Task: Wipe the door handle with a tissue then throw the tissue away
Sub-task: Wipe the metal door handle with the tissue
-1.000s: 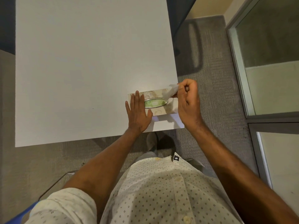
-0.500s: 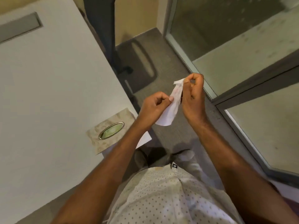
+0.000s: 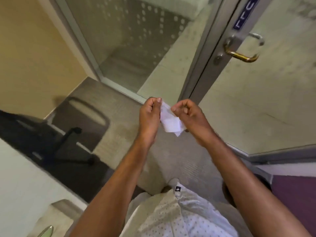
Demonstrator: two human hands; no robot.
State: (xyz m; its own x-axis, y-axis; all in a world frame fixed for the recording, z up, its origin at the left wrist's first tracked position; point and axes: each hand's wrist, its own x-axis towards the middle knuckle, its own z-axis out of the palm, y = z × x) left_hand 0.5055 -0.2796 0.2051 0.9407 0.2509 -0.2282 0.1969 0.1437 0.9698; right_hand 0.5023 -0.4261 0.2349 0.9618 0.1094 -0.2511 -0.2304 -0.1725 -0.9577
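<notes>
A white tissue (image 3: pixel 170 121) hangs between my two hands in front of my chest. My left hand (image 3: pixel 149 115) pinches its upper left edge and my right hand (image 3: pixel 187 113) pinches its right side. The brass lever door handle (image 3: pixel 241 56) is on the grey metal frame of a glass door (image 3: pixel 256 100) at the upper right, well above and to the right of my hands. No bin is visible.
The tissue box (image 3: pixel 49 224) sits on the white table (image 3: pixel 20 194) at the lower left. A black office chair base (image 3: pixel 68 142) stands on the grey carpet to the left. A glass wall panel (image 3: pixel 133 40) fills the top centre.
The tissue came out of the box in my right hand, and my left hand left the box and took hold of it too. My view swung right from the table toward the door.
</notes>
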